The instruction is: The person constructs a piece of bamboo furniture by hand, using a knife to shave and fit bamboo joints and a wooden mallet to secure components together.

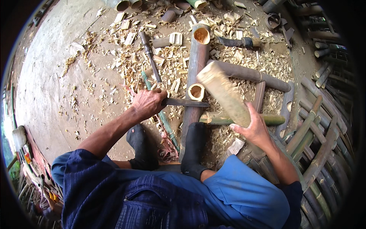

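Bamboo pole [197,63], thick and dark, lay in front of me on the floor [49,99], running from near my feet toward the floor's far edge. Close to its far end an oval opening showed orange-brown inside; nearer to me sat a pale-rimmed ring [196,92] with a hollow middle. My left hand [148,102] was curled tightly around the near end of a dark blade [186,102], which reached across the pole just on my side of the ring. I could not tell how firmly it pressed there. My right hand [253,128] was wrapped around a pale wooden club [225,93], thumb showing on one side; the club's far end, slightly blurred, was raised to the right of the ring.

Two rungs, one dark [248,73] and one greenish [244,119], extended from the pole's right side toward the floor's right edge, where a stack of bamboo pieces [320,149] was heaped. Pale shavings [175,86] littered the floor around the pole. Among them, left of the pole, lay a long-handled tool [146,45]; right of its far end lay a dark-wrapped tool [238,42]. My feet were in black socks [143,149].
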The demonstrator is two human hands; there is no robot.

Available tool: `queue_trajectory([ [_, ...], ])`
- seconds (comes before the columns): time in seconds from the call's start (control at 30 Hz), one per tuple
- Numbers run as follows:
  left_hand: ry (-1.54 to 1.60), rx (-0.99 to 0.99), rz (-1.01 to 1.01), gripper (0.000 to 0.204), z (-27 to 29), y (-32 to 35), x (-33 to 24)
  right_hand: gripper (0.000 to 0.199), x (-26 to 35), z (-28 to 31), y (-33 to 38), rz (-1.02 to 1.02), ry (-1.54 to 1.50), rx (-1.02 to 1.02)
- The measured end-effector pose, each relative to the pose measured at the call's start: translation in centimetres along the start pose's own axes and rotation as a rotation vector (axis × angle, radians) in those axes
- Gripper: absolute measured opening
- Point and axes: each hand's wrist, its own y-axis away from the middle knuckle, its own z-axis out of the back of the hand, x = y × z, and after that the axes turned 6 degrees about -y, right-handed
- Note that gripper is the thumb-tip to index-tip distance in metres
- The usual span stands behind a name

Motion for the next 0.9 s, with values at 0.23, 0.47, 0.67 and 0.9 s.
queue_trajectory([
  [0.23,-0.062,0.083,0.032,0.017,-0.5,-1.0,0.1,0.089,-3.0,0.8,-5.0,0.772,0.843,0.142],
  [0.47,-0.094,0.06,0.023,0.014,-1.2,-0.8,-0.2,0.085,-2.4,0.1,-6.7,0.904,0.866,0.236],
  [0.67,-0.101,0.014,0.029,0.014,-2.7,-1.0,0.7,0.084,-0.8,0.8,-7.1,0.799,1.033,0.183],
  [0.9,-0.093,-0.009,0.021,0.013,-3.2,-0.5,0.1,0.086,-2.4,0.0,-6.7,1.014,0.942,0.209],
])
